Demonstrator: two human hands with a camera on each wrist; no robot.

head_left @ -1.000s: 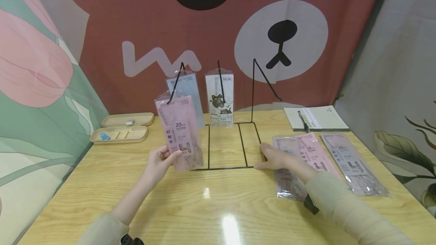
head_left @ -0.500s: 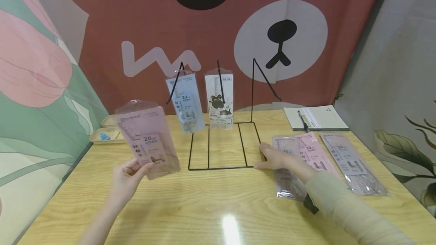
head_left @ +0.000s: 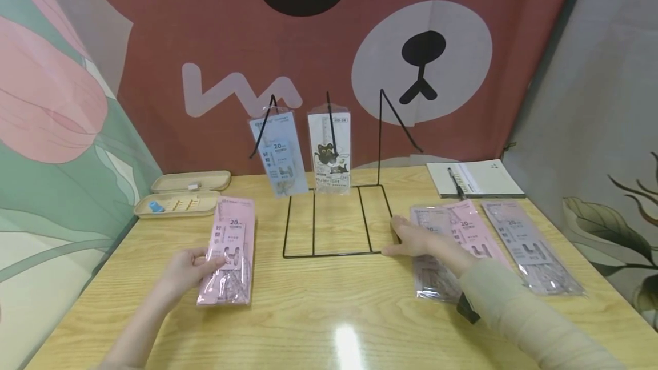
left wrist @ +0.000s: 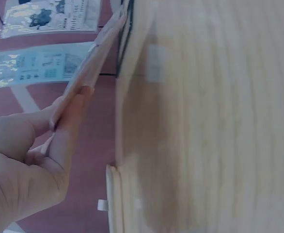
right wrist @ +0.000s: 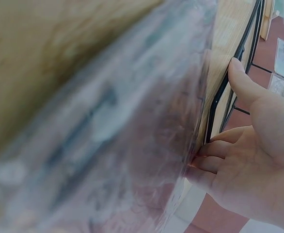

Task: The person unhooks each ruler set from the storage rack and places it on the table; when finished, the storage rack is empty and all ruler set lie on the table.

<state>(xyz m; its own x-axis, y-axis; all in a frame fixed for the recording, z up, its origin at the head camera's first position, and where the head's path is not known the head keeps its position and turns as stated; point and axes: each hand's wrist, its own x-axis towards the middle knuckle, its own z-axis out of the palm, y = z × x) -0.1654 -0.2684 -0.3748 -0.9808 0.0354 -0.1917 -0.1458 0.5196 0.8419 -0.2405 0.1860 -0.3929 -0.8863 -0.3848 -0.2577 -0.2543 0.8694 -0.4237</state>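
My left hand [head_left: 187, 270] pinches a pink ruler set packet [head_left: 233, 244] by its left edge, thumb on the printed front. In the left wrist view this packet [left wrist: 91, 68] is seen edge-on, slanted beside the tabletop. My right hand [head_left: 413, 238] holds the right side of the black wire display rack's base [head_left: 341, 254], with the thumb on the wire in the right wrist view. A blue ruler set packet [head_left: 280, 156] hangs on the rack's left hook, and a white one with black cats [head_left: 331, 147] on the middle hook. The right hook [head_left: 402, 121] carries nothing.
Grey [head_left: 429, 278] and pink packets [head_left: 466, 227] lie under my right forearm, another grey packet [head_left: 529, 244] farther right. Behind them a notebook [head_left: 493, 179] bears a pen [head_left: 456, 181]. A beige case [head_left: 146, 210] stands open at back left. A bear-print curtain [head_left: 308, 44] closes the back.
My left hand has drawn the pink packet off the left hook, leftward and down toward the table's front. The blue packet behind it now shows fully. My right hand stays on the rack.
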